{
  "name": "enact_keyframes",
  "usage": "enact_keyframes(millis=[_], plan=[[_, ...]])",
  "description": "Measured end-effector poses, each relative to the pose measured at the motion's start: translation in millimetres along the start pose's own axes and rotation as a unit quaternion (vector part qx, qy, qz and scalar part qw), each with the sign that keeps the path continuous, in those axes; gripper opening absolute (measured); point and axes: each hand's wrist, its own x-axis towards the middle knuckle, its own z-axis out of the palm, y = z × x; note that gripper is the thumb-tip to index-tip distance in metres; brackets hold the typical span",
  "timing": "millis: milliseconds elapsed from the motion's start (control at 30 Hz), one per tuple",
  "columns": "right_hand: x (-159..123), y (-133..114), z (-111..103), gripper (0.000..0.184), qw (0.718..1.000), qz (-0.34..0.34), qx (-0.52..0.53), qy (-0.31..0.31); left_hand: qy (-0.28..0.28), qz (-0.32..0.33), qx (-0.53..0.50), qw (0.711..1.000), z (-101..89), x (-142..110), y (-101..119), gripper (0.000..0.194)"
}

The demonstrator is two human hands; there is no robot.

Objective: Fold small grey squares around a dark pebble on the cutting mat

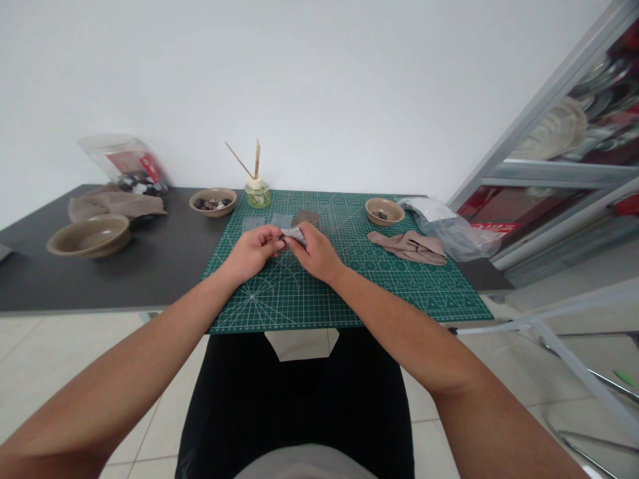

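Note:
My left hand (255,251) and my right hand (318,254) meet above the green cutting mat (344,293). Between them is a small grey folded sheet (294,234) that looks like sandpaper. The right fingers close round the sheet. My left fingertips are pinched together at its left end; whatever small thing they grip is mostly hidden. Just beyond the hands, two flat grey squares, the left square (253,223) and the middle square (282,221), lie on the mat next to a brown square (306,217).
A bowl of stones (213,201) and a reed diffuser (258,193) stand at the back. On the right are a bowl with a few small pieces (384,211), a brown cloth (409,247) and a plastic bag (454,229). Another bowl (90,237) sits on the left.

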Motion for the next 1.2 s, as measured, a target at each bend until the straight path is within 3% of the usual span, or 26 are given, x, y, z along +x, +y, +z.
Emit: enact_keyframes(millis=[733,967,1200], plan=[[0.0,2.1,1.1,0.018,1.0,-0.01,0.017,0.004,-0.009,0.001,-0.018,1.0,-0.1,0.7,-0.9,0.022],[-0.2,0.4,-2.0,0.02,1.0,0.013,-0.004,0.017,0.001,0.005,-0.059,0.998,1.1,2.8,-6.9,0.023],[0.2,0.3,-1.7,0.017,0.999,-0.005,-0.014,0.039,-0.001,0.025,-0.149,0.988,3.4,1.9,-10.2,0.028]])
